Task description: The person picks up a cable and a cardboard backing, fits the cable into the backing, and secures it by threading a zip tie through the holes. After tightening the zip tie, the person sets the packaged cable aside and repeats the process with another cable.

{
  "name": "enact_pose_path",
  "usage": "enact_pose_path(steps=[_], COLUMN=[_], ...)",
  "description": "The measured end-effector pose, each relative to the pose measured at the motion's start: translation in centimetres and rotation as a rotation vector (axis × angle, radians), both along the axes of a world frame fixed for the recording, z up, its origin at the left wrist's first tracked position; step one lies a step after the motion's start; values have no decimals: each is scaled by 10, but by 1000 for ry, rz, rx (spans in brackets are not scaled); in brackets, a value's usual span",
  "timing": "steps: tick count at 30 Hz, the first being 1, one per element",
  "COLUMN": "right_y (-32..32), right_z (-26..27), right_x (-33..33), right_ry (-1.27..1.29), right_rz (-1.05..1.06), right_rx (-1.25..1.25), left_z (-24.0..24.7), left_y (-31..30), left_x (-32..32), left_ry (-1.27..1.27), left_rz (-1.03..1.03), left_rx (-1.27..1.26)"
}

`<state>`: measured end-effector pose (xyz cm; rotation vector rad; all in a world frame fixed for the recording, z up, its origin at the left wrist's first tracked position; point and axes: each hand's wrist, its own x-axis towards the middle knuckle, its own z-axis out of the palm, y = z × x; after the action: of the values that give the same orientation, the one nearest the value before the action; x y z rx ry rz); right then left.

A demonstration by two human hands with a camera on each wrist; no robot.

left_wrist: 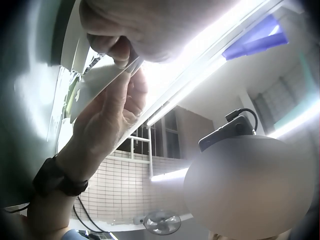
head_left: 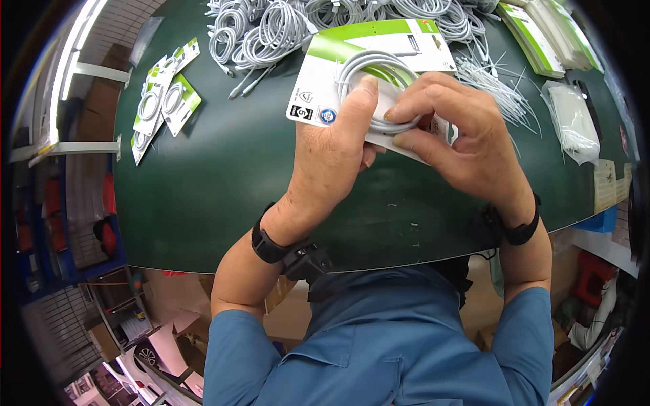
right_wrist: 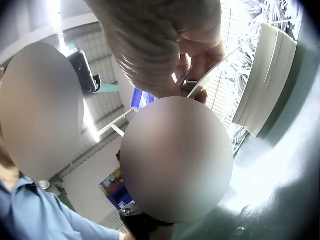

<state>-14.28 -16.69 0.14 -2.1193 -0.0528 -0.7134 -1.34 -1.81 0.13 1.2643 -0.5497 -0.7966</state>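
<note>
In the head view my left hand grips a white and green packaging card by its lower edge, its thumb pressed over a coiled grey cable that lies on the card's face. My right hand has thumb and fingers bent together at the coil's lower right side, pinching the cable by the card's edge. A small dark, metal-looking piece shows between the right fingers in the right wrist view. From the left wrist view, the right hand holds the card's far edge; the pinched part is mostly hidden there.
Many coiled grey cables are heaped at the table's back, beside loose white cable ties. Stacked cards and a clear bag lie right. Several carded cables lie left on the green table.
</note>
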Motion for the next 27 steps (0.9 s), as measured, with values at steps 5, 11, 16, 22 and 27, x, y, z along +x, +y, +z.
enact_pose_path(steps=[5,11,16,22,27], right_y=[-5,-4,-1,-1,-3], right_z=[1,2,1,-5,5], right_x=[0,-2,-4,2,-1], right_ry=[-16,-11,17,-88,-170], right_rz=[37,19,9,1,-33], right_rx=[-34,-46,-57,-211,-302], left_z=[2,0,-6,-10,-6], left_y=[0,0,2,5,2], left_x=[-2,-2,2,4,6], left_ry=[56,54,6,-113,-133], left_rz=[8,-11,-3,65,129], left_rx=[27,14,10,22,-17])
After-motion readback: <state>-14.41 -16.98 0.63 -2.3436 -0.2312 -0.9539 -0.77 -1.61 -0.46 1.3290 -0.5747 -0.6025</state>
